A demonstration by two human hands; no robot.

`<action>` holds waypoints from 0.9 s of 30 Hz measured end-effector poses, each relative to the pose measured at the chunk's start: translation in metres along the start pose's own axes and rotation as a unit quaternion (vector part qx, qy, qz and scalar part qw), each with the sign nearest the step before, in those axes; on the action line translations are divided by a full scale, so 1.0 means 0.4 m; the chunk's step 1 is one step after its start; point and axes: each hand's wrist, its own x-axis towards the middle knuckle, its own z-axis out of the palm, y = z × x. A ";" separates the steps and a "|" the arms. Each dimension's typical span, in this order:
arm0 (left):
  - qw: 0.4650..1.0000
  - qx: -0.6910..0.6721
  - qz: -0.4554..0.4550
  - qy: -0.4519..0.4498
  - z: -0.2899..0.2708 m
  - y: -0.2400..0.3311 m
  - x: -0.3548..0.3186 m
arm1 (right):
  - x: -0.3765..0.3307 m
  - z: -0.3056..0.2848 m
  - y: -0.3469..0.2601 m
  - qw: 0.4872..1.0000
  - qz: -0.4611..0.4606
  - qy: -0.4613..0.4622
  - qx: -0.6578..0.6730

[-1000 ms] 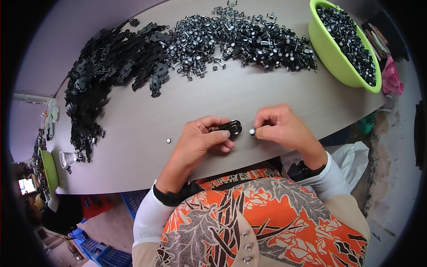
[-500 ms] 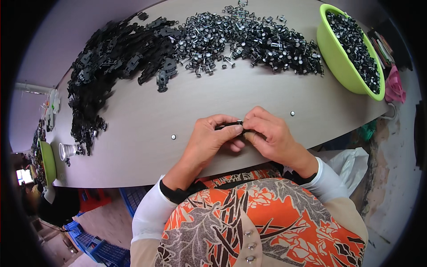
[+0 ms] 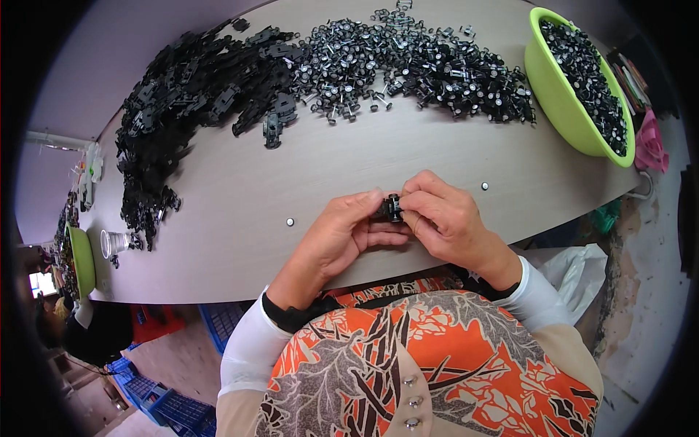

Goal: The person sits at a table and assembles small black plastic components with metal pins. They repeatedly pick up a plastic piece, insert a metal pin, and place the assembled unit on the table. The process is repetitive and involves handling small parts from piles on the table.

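Observation:
Between my hands, over the near part of the table, is a small black toy-car chassis (image 3: 392, 209) with round wheels showing. My left hand (image 3: 341, 227) holds it from the left, thumb above and fingers beneath. On its right side my right hand (image 3: 445, 220) pinches it with thumb and fingertips, hiding part of it. Beyond lie a heap of flat black chassis pieces (image 3: 211, 87) and a heap of small wheel-and-axle pieces (image 3: 451, 73). One loose wheel (image 3: 290, 222) rests left of my hands, another small wheel (image 3: 485, 186) to the right.
A lime-green basin (image 3: 546, 91) full of wheel pieces stands at the far right. At the left edge are a clear plastic cup (image 3: 111, 245) and another green basin (image 3: 81, 262). Blue crates (image 3: 171, 411) sit on the floor, and a white bag (image 3: 579, 273) hangs at right.
The chassis has turned in my fingers, so its wheels now show. My left thumb has lifted and shifted, and the left fingers have straightened beneath it. The right hand keeps its pinch.

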 end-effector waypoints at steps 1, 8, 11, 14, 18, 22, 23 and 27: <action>0.999 -0.039 -0.006 -0.023 -0.002 0.003 -0.004 | 0.000 0.000 0.000 1.000 0.000 -0.001 -0.003; 1.000 0.010 -0.009 -0.009 -0.020 0.005 -0.018 | -0.002 0.015 -0.012 1.000 -0.020 0.008 0.003; 1.000 -0.012 0.008 -0.019 -0.037 -0.008 -0.016 | 0.002 0.010 -0.020 1.000 -0.020 -0.010 -0.017; 1.000 -0.011 0.016 -0.012 -0.025 -0.007 -0.017 | 0.006 -0.001 -0.026 0.998 -0.018 -0.043 -0.034; 0.999 -0.008 0.030 -0.018 -0.019 -0.012 -0.021 | 0.015 -0.009 -0.028 0.995 -0.022 -0.092 -0.043; 0.999 0.035 0.040 -0.004 -0.021 -0.011 -0.029 | 0.020 0.010 -0.029 0.996 -0.025 -0.084 -0.015; 0.998 0.049 0.042 0.003 -0.018 -0.008 -0.036 | 0.016 0.013 -0.032 0.996 -0.023 -0.082 -0.014; 0.991 0.121 0.060 0.026 -0.014 0.009 -0.069 | 0.014 0.039 -0.047 0.998 -0.037 -0.054 0.002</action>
